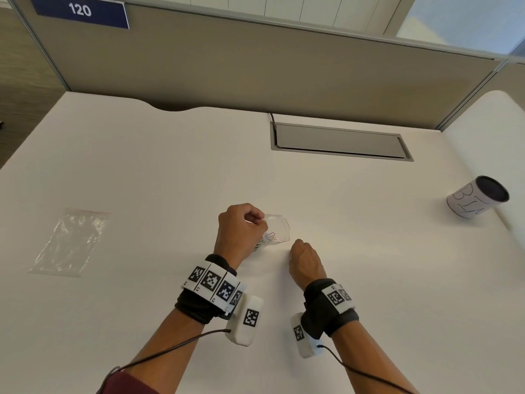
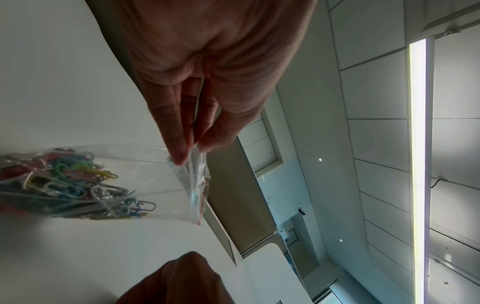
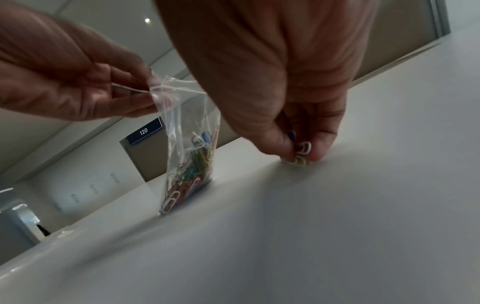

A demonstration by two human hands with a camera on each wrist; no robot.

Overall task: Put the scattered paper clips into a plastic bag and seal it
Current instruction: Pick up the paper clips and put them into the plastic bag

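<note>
Head view, your left hand point(image 1: 238, 231) pinches the open plastic bag point(image 1: 277, 230) of paper clips point(image 3: 191, 170) upright on the desk point(image 1: 142, 172), your right hand point(image 1: 305, 261) pinches loose clips point(image 3: 301, 153) beside it, sign point(image 1: 81, 11) reads "120".

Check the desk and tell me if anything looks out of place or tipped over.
The cup at the desk's far right edge lies on its side, its dark opening showing. A second bag lies flat to the left, apart from the work. Otherwise things look orderly: the left hand holds the clip bag upright, and the right hand pinches clips.
</note>
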